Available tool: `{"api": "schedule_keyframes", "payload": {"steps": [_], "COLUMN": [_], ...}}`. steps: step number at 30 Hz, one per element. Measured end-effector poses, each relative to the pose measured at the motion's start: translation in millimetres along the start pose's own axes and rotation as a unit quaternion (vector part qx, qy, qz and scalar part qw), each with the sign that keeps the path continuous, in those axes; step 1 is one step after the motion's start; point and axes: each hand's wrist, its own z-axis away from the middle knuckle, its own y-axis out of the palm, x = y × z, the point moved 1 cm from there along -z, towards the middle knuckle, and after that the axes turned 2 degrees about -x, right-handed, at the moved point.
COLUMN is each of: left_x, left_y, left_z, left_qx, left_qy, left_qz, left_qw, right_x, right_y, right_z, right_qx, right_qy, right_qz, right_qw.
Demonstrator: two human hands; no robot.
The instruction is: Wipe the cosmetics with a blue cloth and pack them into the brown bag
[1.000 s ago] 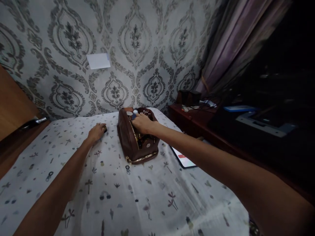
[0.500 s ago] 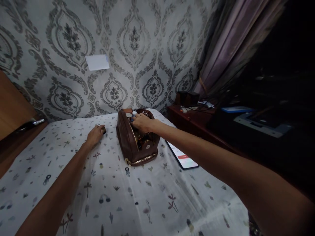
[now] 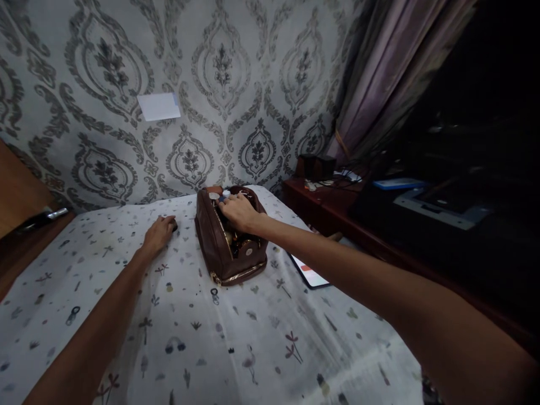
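A brown leather pouch (image 3: 219,256) with a gold zip stands open on a bed covered by a white patterned sheet (image 3: 236,337). Small bottles and caps show in its mouth. My right hand (image 3: 237,212) reaches into the top of the pouch, fingers curled around a small white-capped bottle (image 3: 225,195). My left hand (image 3: 158,234) rests on the sheet left of the pouch, fingers curled over a small dark object (image 3: 174,225) that is mostly hidden.
A lit phone (image 3: 310,274) lies on the sheet right of the pouch, partly under my right forearm. A dark wooden side table (image 3: 337,208) with small items stands at the right. Patterned wallpaper and a curtain are behind. A wooden headboard is at the left.
The view has shifted slightly; both hands stay in nearly the same places. My right hand has settled a little deeper over the pouch's contents.
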Motion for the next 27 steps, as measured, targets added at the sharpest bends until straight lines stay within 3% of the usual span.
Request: {"api": "schedule_keyframes", "payload": {"steps": [14,22,27], "left_x": [4.3,8.3,9.1], "left_y": [5.6,6.7,5.1], "left_z": [-2.9,-3.9,-4.4], "left_qx": [-0.013,-0.019,-0.025], "left_qy": [0.008,0.021,0.037], "left_qz": [0.0,0.01,0.025], "left_qw": [1.0,1.0,0.999], "right_x": [-5.9,-8.4,-11.9], "right_y": [8.1,-34.2,-52.3], "right_z": [-0.6,15.3,38.9], "right_qx": [0.012,0.021,-0.07], "right_qy": [-0.001,0.041,0.106], "right_qz": [-0.043,-0.076,-0.18], "right_qw": [0.999,0.996,0.975]}}
